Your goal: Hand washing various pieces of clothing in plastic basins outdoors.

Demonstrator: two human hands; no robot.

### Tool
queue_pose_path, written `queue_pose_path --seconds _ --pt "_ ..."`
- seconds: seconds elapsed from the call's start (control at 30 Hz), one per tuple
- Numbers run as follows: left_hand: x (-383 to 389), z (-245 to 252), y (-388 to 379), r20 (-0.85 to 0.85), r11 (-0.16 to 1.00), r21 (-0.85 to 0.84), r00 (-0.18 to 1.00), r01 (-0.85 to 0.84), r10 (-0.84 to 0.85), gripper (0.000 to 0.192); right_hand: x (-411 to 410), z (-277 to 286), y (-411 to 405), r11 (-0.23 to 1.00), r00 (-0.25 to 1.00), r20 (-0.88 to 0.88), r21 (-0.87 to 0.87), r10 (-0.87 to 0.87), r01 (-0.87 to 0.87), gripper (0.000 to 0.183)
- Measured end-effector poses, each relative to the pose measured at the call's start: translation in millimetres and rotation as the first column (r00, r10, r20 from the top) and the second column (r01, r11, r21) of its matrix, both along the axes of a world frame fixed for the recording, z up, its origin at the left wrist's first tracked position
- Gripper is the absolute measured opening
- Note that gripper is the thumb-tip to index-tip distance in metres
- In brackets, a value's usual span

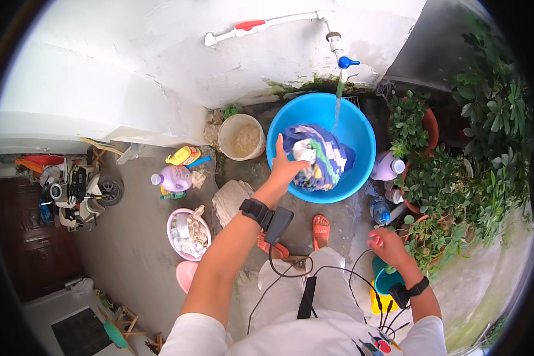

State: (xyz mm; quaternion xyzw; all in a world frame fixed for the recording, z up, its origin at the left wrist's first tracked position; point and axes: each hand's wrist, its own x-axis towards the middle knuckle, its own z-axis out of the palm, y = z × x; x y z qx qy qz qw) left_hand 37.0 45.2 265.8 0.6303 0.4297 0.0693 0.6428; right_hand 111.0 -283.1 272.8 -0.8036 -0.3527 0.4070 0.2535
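Observation:
Water runs from a tap with a blue handle (348, 62) into a large blue plastic basin (366, 147) on the ground. Inside the basin lies a bundle of blue, striped and patterned cloth (327, 155), with a white piece on its left side. My left hand (286, 163) is at the bundle's left edge, thumb and fingers spread around the white piece; whether it grips the cloth is unclear. My right hand (386, 244) is away from the basin, at the lower right above a teal bucket (385, 280), its fingers loosely curled and holding nothing visible.
A whitish bucket (241, 137) stands left of the basin, near a flat stone (231, 200). Farther left are detergent bottles (174, 179) and a pink basin of cloths (170, 229). Potted plants (463, 191), a purple bottle (388, 165) and a blue bottle (379, 211) are on the right. Cables hang before my legs.

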Motion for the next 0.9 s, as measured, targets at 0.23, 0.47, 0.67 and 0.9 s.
queue_pose_path --seconds 0.23,0.47,0.67,0.9 --pt "-64 29 11 -0.004 0.971 0.129 0.98 0.199 -0.2 0.055 15 -8 -1 0.997 0.998 0.02 -0.047 0.054 -0.053 0.022" --pt "-243 19 -33 -0.216 0.997 0.073 0.976 0.028 -0.012 0.049 31 -3 46 0.975 0.969 0.116 -0.009 0.22 -0.221 0.024" --pt "-397 -21 -107 -0.448 0.964 0.066 0.856 -0.257 0.259 0.047 11 1 85 0.924 0.925 0.063 -0.103 0.376 -0.368 0.023" --pt "-540 -67 -183 -0.641 0.738 -0.035 0.582 -0.673 0.501 0.042 -69 -24 154 0.619 0.603 0.145 -0.246 0.785 -0.746 0.026"
